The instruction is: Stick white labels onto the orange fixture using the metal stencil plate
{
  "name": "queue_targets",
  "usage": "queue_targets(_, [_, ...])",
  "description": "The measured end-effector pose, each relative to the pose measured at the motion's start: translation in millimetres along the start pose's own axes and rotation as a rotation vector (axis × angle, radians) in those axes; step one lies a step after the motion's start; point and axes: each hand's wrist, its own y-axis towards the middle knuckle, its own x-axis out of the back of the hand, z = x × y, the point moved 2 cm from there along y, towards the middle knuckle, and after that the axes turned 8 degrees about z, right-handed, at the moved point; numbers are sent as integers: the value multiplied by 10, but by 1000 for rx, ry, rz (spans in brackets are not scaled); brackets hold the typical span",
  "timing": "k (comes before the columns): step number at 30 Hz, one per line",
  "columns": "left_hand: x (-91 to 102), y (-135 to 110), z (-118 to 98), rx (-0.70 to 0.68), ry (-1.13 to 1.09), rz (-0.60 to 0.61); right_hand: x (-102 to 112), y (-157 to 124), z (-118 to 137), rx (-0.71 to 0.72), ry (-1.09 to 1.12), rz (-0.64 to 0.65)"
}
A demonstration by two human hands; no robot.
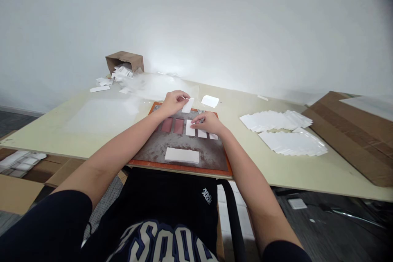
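My left hand (175, 102) pinches a small white card (188, 106) by its upper edge, over the far side of a dark grey template (172, 141) with a row of rectangular cutouts. My right hand (210, 123) is closed, thumb and fingertips at a second white card (190, 131) that lies in one of the cutouts. To the right, partly under this hand, further cutouts show white cards (202, 134). Left of them, the cutouts show a reddish surface (179, 126). A stack of white strips (181, 155) lies on the template's near part.
An orange-red board (181, 166) lies under the template. Fanned white cards (276, 120) lie to the right, beside a large cardboard box (353, 139). A small carton (135, 62) spills white pieces at the back left. Clear plastic sheeting (98, 114) covers the table's left. One white card (210, 101) lies behind the board.
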Motion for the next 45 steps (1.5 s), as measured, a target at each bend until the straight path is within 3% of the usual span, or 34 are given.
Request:
queue_targets(24, [4,-1,7,43,-32,-1,-5,13,-37,-13,-38,13])
queue_targets(34, [101,45,-98,106,-174,108,299,149,160,136,51,-385])
queue_targets(39, [290,-17,-80,119,-203,97,309,385,278,167,78,-289])
queue_targets(45, [458,-112,61,119,-171,53,126,632,349,181,125,-247])
